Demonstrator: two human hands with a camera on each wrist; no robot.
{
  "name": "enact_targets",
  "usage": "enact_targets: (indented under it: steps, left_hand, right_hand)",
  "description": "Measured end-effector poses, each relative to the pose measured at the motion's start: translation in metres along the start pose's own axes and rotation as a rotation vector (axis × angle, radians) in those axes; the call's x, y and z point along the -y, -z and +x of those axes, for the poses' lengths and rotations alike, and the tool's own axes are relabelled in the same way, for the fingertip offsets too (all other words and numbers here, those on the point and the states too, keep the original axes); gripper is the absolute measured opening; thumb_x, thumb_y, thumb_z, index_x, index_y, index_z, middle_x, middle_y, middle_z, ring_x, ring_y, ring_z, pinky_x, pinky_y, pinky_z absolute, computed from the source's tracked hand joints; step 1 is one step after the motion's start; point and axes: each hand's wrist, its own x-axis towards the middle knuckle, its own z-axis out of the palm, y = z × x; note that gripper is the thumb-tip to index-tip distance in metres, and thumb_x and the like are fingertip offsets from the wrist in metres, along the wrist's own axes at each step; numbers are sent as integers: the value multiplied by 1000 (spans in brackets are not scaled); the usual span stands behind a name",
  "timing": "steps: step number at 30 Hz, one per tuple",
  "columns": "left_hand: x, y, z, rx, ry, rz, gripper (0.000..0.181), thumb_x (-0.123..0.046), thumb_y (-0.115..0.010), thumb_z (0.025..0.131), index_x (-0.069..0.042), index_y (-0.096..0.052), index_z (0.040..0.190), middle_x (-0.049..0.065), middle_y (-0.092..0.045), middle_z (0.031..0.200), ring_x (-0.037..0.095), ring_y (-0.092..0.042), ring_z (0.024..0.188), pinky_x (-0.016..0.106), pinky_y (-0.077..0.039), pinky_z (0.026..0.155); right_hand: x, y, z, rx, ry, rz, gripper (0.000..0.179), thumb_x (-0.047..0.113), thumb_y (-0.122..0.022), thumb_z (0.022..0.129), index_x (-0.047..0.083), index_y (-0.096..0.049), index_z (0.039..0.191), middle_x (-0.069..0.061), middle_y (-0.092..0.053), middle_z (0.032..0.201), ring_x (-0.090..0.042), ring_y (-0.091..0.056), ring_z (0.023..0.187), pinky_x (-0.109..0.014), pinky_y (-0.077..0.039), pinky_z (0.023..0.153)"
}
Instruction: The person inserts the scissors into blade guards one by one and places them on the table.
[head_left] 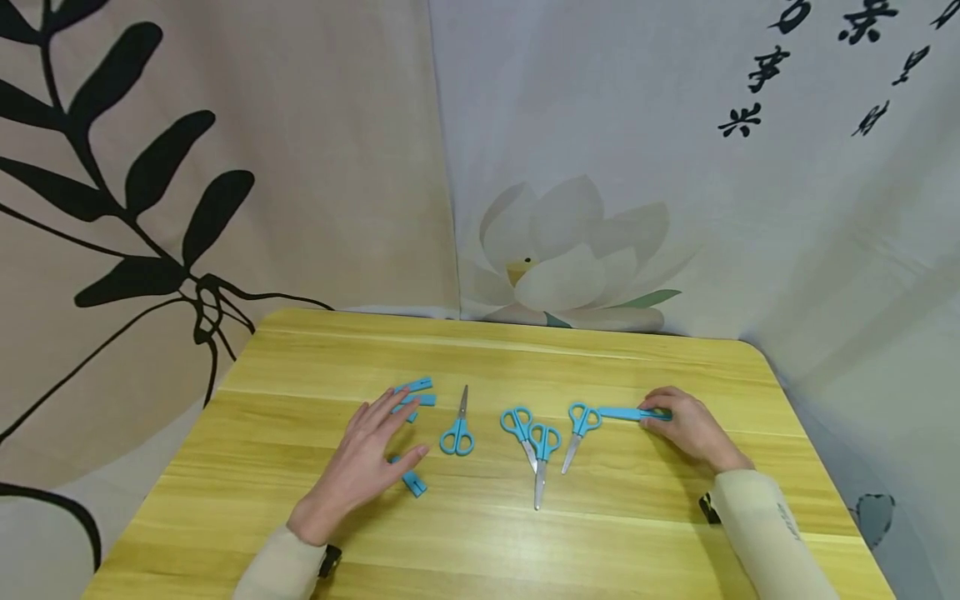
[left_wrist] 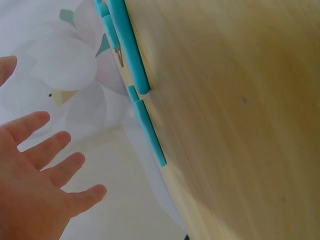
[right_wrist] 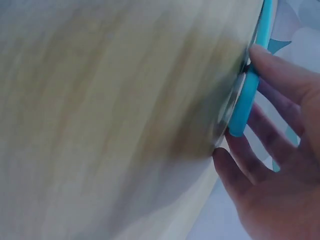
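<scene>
Overlapping the blue pieces (head_left: 425, 400): left hand (head_left: 360, 462), fingers spread, holding nothing visible; whether it touches them, cannot tell
Lone scissors (head_left: 457, 431): just right of the left hand, nearer to it, blades pointing away from the person
Three scissors (head_left: 543, 452): between the hands, blades toward the person
Blue strip (head_left: 619, 412): right part of the tabletop (head_left: 465, 550), long axis left to right, left end just beside the rightmost scissors' handle
Right hand (head_left: 693, 429): nearest the strip, thumb and fingers nearly closed, pinching its right end
</scene>
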Motion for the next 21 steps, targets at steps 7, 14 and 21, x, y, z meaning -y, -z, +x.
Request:
enact_targets:
  steps: [7, 14, 21]
  left_hand:
    - [3, 4, -7, 9, -1, -20, 70, -40, -77, 93, -3, -55, 148, 17, -39, 162, 43, -37, 147, 73, -27, 115]
    - [5, 7, -10, 36, 6, -19, 70, -37, -79, 92, -4, -55, 148, 19, -40, 161, 45, -38, 145, 74, -27, 114]
    - [11, 11, -11, 82, 4, -22, 73, -35, -81, 91, -5, -52, 151, 22, -40, 159, 49, -42, 142, 73, -35, 110]
  right_hand:
    - [-1, -5, 4, 4, 16, 13, 22, 13, -78, 94, 6, -77, 114, -25, -61, 129, -49, -57, 118, -66, -46, 100]
    - [-5, -4, 3, 29, 7, 30, 37, 21, -79, 94, 1, -72, 124, -26, -59, 134, -51, -54, 124, -68, -43, 103]
    - [-2, 4, -8, 49, -86, 66, 78, 40, -76, 96, 1, -43, 154, -28, -42, 155, -52, -36, 142, -71, -32, 111]
